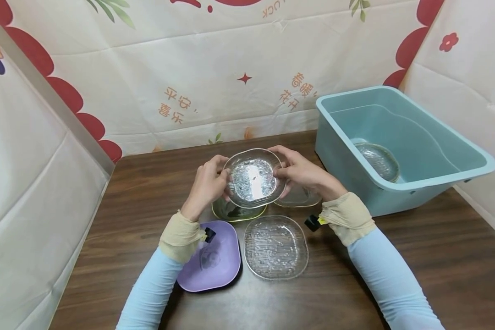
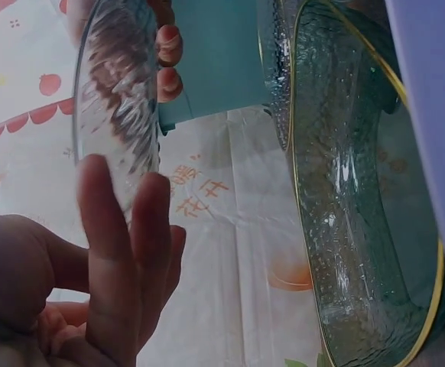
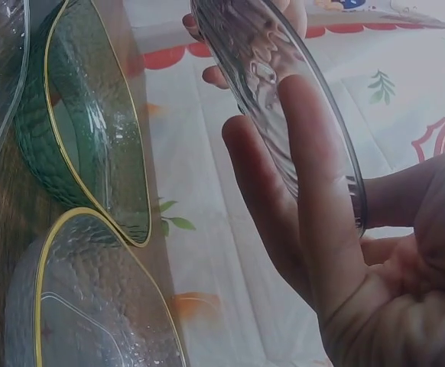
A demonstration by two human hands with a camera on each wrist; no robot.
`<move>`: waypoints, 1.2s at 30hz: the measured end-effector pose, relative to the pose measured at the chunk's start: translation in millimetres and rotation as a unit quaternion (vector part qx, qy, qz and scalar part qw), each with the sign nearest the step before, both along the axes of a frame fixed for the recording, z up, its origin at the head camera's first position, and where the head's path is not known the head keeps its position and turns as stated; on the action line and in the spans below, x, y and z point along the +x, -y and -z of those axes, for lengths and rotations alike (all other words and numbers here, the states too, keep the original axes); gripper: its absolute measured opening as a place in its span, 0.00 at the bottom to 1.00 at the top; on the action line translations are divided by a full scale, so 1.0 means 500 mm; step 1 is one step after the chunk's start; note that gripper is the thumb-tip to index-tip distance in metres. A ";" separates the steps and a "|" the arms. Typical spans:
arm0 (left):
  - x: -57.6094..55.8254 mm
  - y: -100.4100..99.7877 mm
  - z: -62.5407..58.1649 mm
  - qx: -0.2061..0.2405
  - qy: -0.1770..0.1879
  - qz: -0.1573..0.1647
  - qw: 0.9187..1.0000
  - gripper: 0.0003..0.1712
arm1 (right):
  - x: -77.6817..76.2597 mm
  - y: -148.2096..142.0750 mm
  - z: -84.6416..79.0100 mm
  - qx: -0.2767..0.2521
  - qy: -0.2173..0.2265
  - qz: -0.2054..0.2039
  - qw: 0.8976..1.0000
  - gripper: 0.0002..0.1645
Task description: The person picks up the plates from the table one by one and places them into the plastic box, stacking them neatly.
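Both hands hold a clear textured glass dish (image 1: 253,178) above the table, tilted so its face shows to the head camera. My left hand (image 1: 206,185) pinches its left edge between thumb and fingers. Its right edge is gripped by my right hand (image 1: 307,173), with fingers under the dish, as the right wrist view shows. Below it, partly hidden, are a green gold-rimmed bowl (image 3: 112,115) and a clear gold-rimmed bowl (image 3: 92,283). A purple square dish (image 1: 227,263) lies under the left wrist. Beside it sits a clear ribbed square plate (image 1: 276,250).
A large light-blue tub (image 1: 342,178) stands at the right rear of the brown wooden table (image 1: 128,229). Inside it leans a clear round-cornered dish (image 1: 377,160). A printed white cloth (image 1: 231,101) hangs behind the table and along its sides.
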State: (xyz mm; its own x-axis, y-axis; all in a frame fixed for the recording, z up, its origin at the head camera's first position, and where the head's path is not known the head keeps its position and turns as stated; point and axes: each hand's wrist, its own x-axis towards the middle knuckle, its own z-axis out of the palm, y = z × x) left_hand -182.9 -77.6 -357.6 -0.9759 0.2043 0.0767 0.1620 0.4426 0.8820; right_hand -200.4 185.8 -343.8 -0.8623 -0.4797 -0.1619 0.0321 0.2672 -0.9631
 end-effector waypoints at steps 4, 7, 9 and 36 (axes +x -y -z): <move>-0.002 0.004 -0.006 0.006 0.018 0.027 0.999 0.18 | 0.000 -0.007 0.001 0.002 -0.007 0.004 1.000 0.39; -0.005 0.008 -0.011 -0.007 0.024 0.058 0.998 0.20 | 0.000 -0.015 0.002 0.010 -0.018 0.010 1.000 0.39; -0.006 0.011 -0.015 -0.015 0.029 0.075 0.997 0.23 | 0.000 -0.022 -0.001 0.016 -0.026 0.017 0.999 0.38; -0.016 0.037 0.004 -0.150 0.043 0.091 0.984 0.40 | 0.025 -0.069 -0.079 0.044 -0.111 0.105 0.987 0.41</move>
State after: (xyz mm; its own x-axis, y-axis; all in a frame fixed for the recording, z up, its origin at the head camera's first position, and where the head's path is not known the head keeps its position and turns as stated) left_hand -190.9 -96.2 -359.7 -0.9210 0.3780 -0.0946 0.1937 0.6549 0.7305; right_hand -187.9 220.2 -304.2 -0.9600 -0.2799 0.0101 -0.1147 0.3600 -0.9259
